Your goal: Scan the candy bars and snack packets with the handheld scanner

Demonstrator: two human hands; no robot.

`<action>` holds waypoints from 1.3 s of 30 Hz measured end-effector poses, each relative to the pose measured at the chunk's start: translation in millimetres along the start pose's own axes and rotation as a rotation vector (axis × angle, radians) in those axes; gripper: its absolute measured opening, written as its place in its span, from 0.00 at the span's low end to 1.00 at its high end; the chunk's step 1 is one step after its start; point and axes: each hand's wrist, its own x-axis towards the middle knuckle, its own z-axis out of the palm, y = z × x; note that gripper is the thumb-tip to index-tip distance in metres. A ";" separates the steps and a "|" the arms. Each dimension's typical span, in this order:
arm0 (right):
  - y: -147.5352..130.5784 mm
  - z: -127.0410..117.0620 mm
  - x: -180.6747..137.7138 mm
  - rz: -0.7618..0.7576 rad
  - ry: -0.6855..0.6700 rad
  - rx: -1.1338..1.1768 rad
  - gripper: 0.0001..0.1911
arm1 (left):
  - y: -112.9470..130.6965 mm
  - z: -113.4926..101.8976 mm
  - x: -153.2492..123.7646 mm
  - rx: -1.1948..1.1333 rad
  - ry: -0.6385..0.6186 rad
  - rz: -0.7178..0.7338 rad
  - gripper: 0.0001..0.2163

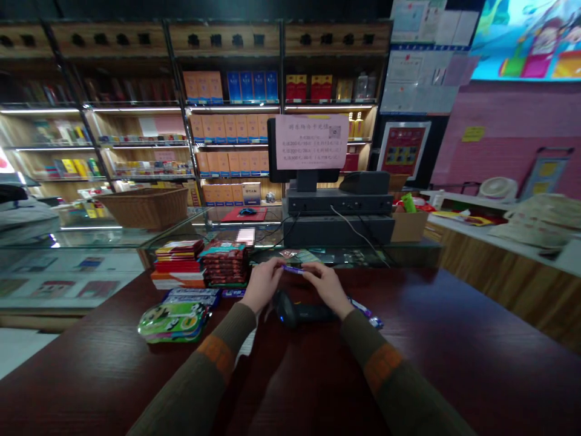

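Above the counter, my left hand [262, 284] and my right hand [328, 287] pinch opposite ends of a slim purple packet [294, 270]. It lies roughly level between the fingertips, and its print is too small to read. Just below the hands, a black barcode scanner [297, 313] with a blue light rests on the wood. Partly hidden by my right wrist, purple and white wrapped packets [370, 315] lie to the right. Left of my left hand are another purple packet [233, 293] and a blue-purple pack [193, 297].
Stacked red packs [179, 266], brown snack packs [224, 263] and green pouches [175, 321] occupy the counter's [431, 363] left side. Beyond stand a register monitor [272, 151] with a pink notice, a wicker basket [147, 206] and shelves of boxed goods. A cardboard box [408, 226] stands right.
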 end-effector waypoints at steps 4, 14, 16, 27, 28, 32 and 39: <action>-5.2 20.9 4.3 -0.003 -0.061 0.050 0.13 | -18.7 -7.5 -14.4 -0.049 0.062 -0.007 0.09; -8.5 50.7 8.6 0.010 -0.101 0.073 0.13 | -40.3 -10.2 -35.1 -0.007 0.208 -0.055 0.06; -8.2 53.5 9.1 0.012 -0.096 0.072 0.13 | -39.5 -9.9 -38.1 0.022 0.238 -0.051 0.06; -1.2 57.8 12.7 0.042 -0.120 0.133 0.14 | -51.8 -1.4 -52.7 0.155 0.296 0.057 0.06; -1.2 58.3 13.3 0.043 -0.121 0.153 0.14 | -52.6 -2.2 -53.2 0.170 0.299 0.079 0.07; -3.5 61.2 15.3 0.065 -0.110 0.215 0.15 | -53.4 -5.2 -54.6 0.197 0.309 0.121 0.09; -10.2 68.1 16.7 0.082 -0.129 0.231 0.14 | -52.3 -10.0 -57.6 0.194 0.350 0.061 0.07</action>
